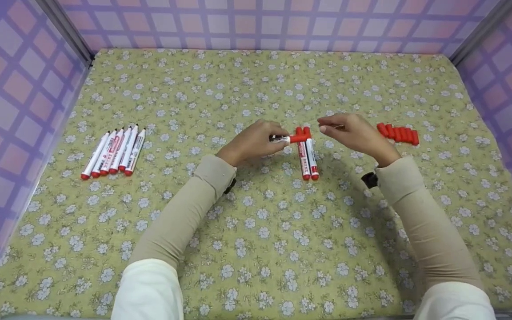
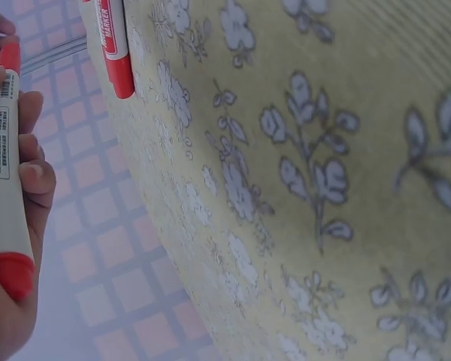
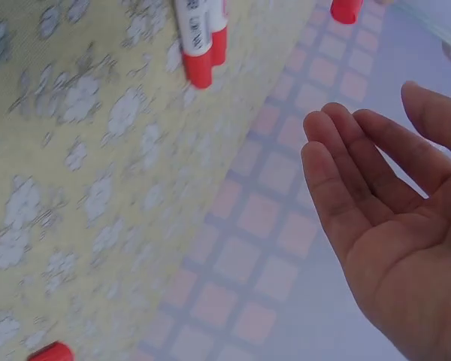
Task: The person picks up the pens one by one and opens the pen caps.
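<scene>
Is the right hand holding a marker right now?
No, the right hand is open with an empty palm in the right wrist view, while the left hand grips the marker.

This looks like a staged recording booth, not a lived-in room. Under both hands lies a yellow-green flowered cloth (image 1: 256,249) spread flat as a work surface. Purple-and-pink checked panels (image 1: 16,111) wall it in to the left, to the right and beyond the hands, joined by grey metal corner posts (image 1: 67,33).
</scene>
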### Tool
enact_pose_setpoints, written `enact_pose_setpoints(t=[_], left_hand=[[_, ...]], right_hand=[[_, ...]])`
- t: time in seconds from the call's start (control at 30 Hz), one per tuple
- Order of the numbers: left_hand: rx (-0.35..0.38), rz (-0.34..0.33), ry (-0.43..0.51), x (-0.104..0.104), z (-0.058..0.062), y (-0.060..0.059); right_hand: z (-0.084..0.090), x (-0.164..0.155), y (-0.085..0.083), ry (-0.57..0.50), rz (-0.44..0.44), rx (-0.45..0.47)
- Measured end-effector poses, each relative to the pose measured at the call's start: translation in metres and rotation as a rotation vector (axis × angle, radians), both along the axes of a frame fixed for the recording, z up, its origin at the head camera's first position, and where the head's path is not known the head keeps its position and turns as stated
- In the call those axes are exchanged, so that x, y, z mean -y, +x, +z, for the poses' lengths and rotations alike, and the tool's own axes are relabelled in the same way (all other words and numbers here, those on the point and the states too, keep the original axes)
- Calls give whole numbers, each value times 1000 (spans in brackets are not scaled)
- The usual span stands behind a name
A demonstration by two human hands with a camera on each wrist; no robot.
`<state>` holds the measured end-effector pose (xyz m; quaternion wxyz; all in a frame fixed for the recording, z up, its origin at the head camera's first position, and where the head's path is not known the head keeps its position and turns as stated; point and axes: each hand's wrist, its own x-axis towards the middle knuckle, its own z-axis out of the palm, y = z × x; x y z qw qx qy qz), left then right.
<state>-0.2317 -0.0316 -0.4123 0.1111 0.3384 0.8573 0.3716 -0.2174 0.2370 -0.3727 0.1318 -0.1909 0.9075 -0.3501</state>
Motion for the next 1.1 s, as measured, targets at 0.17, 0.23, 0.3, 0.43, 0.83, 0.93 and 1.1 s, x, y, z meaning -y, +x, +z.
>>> enact_pose_setpoints(t=[0.17,0.23,0.3,0.43,0.83,0.93,1.1], left_hand=[[-109,-18,-63,0,5,3],[-155,-32,-82,1,6,5],[-189,-45,-94,1,7,6],[-231,-64,-99,3,6,7],[-370,-93,-134,6,7,11],[-393,-108,-146,6,8,12],[-412,-137,-169,5,6,14]], right_hand=[[1,17,2,57,69,-8],[0,22,3,77,102,-16],[-2,27,3,83,139,-27],[-3,36,5,81,190,-33],[-5,52,10,118,259,-46],[-6,55,11,143,261,-73],[-9,60,13,208,283,-163]])
